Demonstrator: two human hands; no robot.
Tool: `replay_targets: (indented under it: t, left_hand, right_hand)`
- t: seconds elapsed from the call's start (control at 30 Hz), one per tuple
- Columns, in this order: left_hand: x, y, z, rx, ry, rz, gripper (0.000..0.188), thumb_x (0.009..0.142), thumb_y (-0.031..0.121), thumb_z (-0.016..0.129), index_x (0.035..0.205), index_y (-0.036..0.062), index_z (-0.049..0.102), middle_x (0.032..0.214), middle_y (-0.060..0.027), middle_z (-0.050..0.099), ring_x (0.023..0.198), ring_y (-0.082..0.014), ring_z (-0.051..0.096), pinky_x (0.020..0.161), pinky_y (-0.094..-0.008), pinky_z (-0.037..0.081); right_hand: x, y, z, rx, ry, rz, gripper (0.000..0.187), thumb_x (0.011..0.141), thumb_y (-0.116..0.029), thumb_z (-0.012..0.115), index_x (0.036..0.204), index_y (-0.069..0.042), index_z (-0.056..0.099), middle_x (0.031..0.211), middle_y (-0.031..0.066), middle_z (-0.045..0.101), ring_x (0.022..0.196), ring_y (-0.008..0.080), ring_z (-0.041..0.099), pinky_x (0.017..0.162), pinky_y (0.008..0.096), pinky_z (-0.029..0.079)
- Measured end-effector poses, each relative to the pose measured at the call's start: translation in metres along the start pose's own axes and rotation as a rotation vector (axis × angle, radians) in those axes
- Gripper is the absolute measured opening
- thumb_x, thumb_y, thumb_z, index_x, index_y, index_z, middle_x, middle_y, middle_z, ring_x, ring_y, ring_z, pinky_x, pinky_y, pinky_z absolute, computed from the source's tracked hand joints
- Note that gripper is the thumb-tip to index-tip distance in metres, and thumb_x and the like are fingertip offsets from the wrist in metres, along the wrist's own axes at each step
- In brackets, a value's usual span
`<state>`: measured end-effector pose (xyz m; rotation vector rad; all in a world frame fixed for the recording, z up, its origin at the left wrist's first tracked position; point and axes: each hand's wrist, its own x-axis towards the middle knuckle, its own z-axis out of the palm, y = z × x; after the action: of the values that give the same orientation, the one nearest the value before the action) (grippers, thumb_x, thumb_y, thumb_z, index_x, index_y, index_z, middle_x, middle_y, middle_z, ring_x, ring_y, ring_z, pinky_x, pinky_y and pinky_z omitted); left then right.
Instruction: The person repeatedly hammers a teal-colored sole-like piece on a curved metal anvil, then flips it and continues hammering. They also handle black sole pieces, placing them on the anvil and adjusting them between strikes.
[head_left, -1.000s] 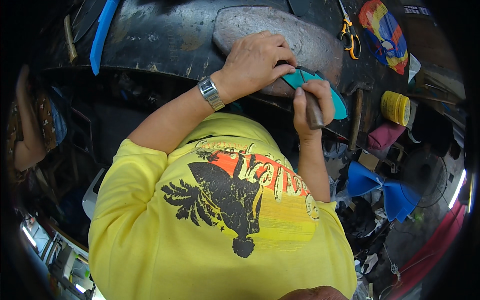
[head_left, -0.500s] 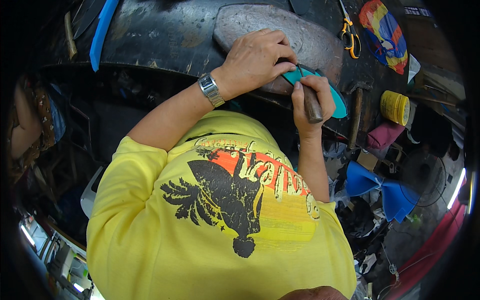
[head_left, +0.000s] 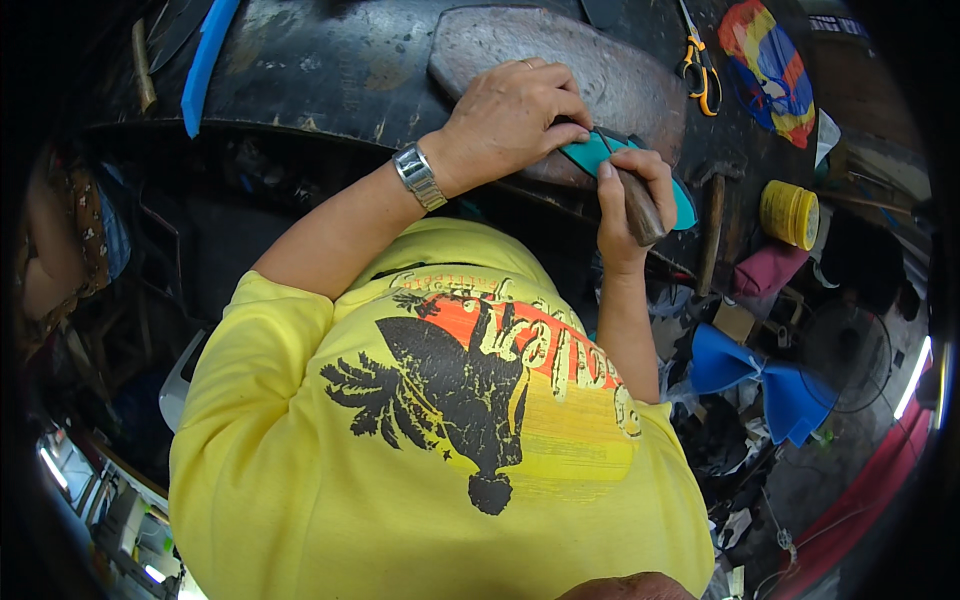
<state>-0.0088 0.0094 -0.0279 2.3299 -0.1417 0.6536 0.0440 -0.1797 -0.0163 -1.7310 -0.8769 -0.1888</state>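
Note:
My left hand [head_left: 515, 118], with a metal watch on its wrist, pinches the near-left end of a flat teal sole-shaped piece [head_left: 585, 152] between thumb and fingers. The piece lies at the near edge of a worn, dark grey slab [head_left: 550, 48]. My right hand [head_left: 640, 195] is closed round the wooden handle [head_left: 645, 218] of a tool with a thin dark shaft. That shaft points up and left to the teal piece, close to my left fingertips. Its tip is too small to make out, and my right fingers cover part of the piece.
The slab sits on a dark worktable [head_left: 300, 70]. Orange-handled scissors [head_left: 702, 78] and a colourful bundle [head_left: 770, 70] lie to the right, with a hammer [head_left: 712, 235] and a yellow tub [head_left: 790, 215] nearer. A blue strip [head_left: 207, 70] overhangs the table edge at left.
The right hand and wooden handle have shifted slightly right, and the handle now leans more. The left hand stays on the teal piece, nearly still.

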Motion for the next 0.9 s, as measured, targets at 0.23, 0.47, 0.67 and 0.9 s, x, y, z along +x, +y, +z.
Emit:
replay_targets:
  t: [0.23, 0.47, 0.67, 0.9]
  left_hand:
    - [-0.003, 0.003, -0.001, 0.002, 0.034, -0.029, 0.016, 0.081, 0.023, 0.08, 0.091, 0.0107, 0.076, 0.095, -0.0037, 0.065, 0.091, -0.0236, 0.065, 0.082, -0.0369, 0.052]
    - [-0.014, 0.013, -0.002, 0.026, 0.09, -0.071, 0.015, 0.08, 0.02, 0.08, 0.091, 0.0116, 0.076, 0.098, -0.0035, 0.065, 0.096, -0.0236, 0.063, 0.085, -0.0375, 0.05]
    - [-0.013, 0.012, -0.002, 0.022, 0.075, -0.07, 0.015, 0.079, 0.021, 0.08, 0.091, 0.0123, 0.076, 0.097, -0.0013, 0.065, 0.096, -0.0221, 0.063, 0.086, -0.037, 0.049]
    - [-0.013, 0.01, 0.001, 0.023, 0.104, -0.048, 0.014, 0.08, 0.022, 0.08, 0.09, 0.013, 0.077, 0.095, -0.0001, 0.066, 0.093, -0.0214, 0.063, 0.085, -0.0366, 0.05]
  right_hand:
    - [0.001, 0.002, 0.003, -0.14, -0.073, -0.065, 0.014, 0.076, 0.003, 0.072, 0.086, -0.002, 0.064, 0.079, 0.0101, 0.064, 0.066, 0.0223, 0.061, 0.063, 0.0309, 0.049]
    - [0.001, 0.003, 0.005, -0.161, -0.085, -0.138, 0.016, 0.074, 0.003, 0.072, 0.087, -0.003, 0.063, 0.078, 0.0115, 0.064, 0.066, 0.0251, 0.063, 0.062, 0.0326, 0.051]
    - [0.0, 0.002, -0.001, -0.069, -0.104, -0.051, 0.016, 0.075, 0.004, 0.071, 0.087, -0.002, 0.063, 0.079, 0.0099, 0.063, 0.068, 0.0215, 0.062, 0.065, 0.0306, 0.05]
    - [-0.001, 0.0, 0.0, 0.002, -0.021, 0.004, 0.014, 0.079, 0.005, 0.071, 0.089, -0.001, 0.065, 0.082, 0.0074, 0.064, 0.069, 0.0172, 0.059, 0.067, 0.0285, 0.048]
